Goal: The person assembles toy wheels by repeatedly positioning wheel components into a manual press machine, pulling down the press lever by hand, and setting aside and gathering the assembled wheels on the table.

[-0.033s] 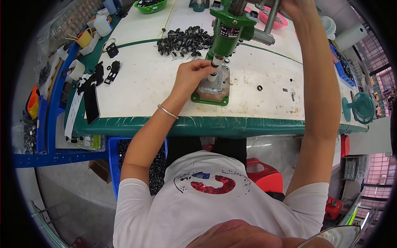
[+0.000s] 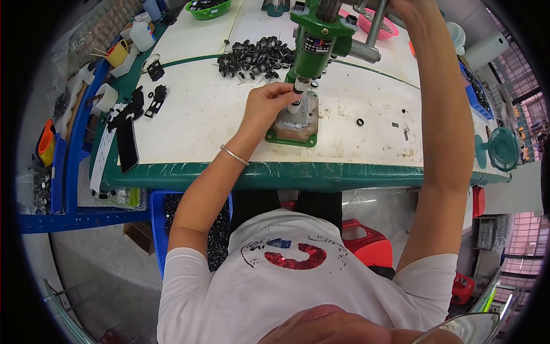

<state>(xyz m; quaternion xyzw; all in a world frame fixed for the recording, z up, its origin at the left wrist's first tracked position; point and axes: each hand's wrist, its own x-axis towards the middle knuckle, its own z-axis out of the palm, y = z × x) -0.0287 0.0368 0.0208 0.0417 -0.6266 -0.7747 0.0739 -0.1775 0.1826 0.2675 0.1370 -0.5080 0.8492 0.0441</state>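
Observation:
A green hand press (image 2: 318, 37) stands on its base plate (image 2: 289, 133) in the middle of the white table (image 2: 200, 114). My left hand (image 2: 264, 104) pinches a small part (image 2: 298, 88) on the white post right under the press ram. My right arm reaches up along the right side. At the top edge my right hand (image 2: 408, 7) is closed around the grey press lever (image 2: 373, 26). A heap of small black parts (image 2: 258, 57) lies just behind and left of the press.
A pink bowl (image 2: 385, 27) and a green bowl (image 2: 209, 8) sit at the back. A black ring (image 2: 360, 121) lies right of the press, and a dark flat slab (image 2: 127, 148) lies at the left edge. Below are a blue bin (image 2: 159, 221) and a green fan (image 2: 504, 148).

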